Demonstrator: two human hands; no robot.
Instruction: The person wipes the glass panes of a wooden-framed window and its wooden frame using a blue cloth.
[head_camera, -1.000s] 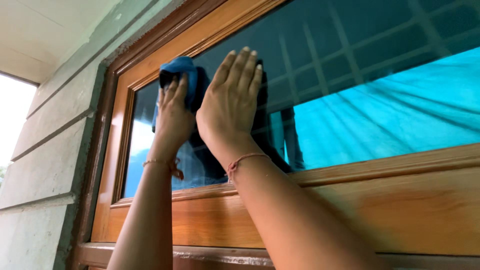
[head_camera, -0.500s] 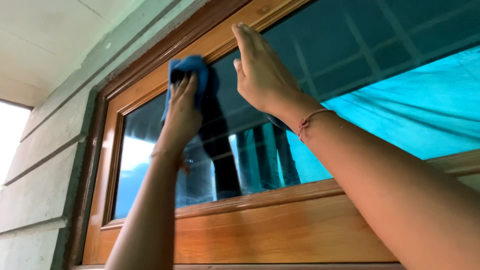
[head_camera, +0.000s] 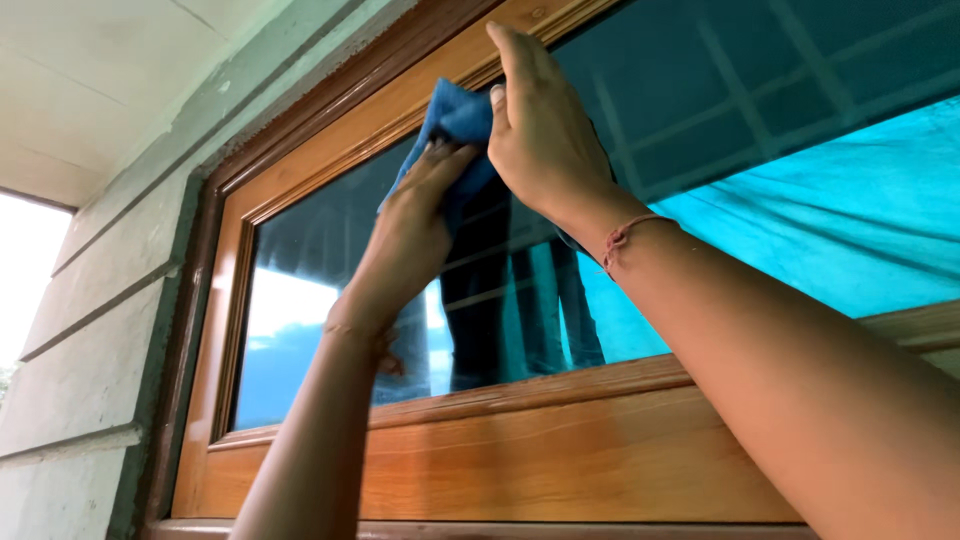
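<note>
My left hand (head_camera: 412, 235) presses a blue cloth (head_camera: 452, 118) flat against the glass pane (head_camera: 320, 250) of a wooden-framed window, near the pane's top edge. My right hand (head_camera: 545, 130) rests with flat, extended fingers on the glass right beside the cloth, its fingertips reaching the upper wooden frame (head_camera: 420, 90). A thin red thread bracelet (head_camera: 625, 235) circles my right wrist. The glass reflects dark standing figures and blue sky.
The lower wooden frame rail (head_camera: 520, 460) runs beneath the pane. To the left stands a pale grooved wall (head_camera: 90, 330). Behind the right part of the glass hangs a turquoise sheet (head_camera: 800, 220) and a window grille.
My left hand has slid the cloth rightward along the top of the pane until it meets my right hand. My right hand rose from the middle of the glass to the upper frame.
</note>
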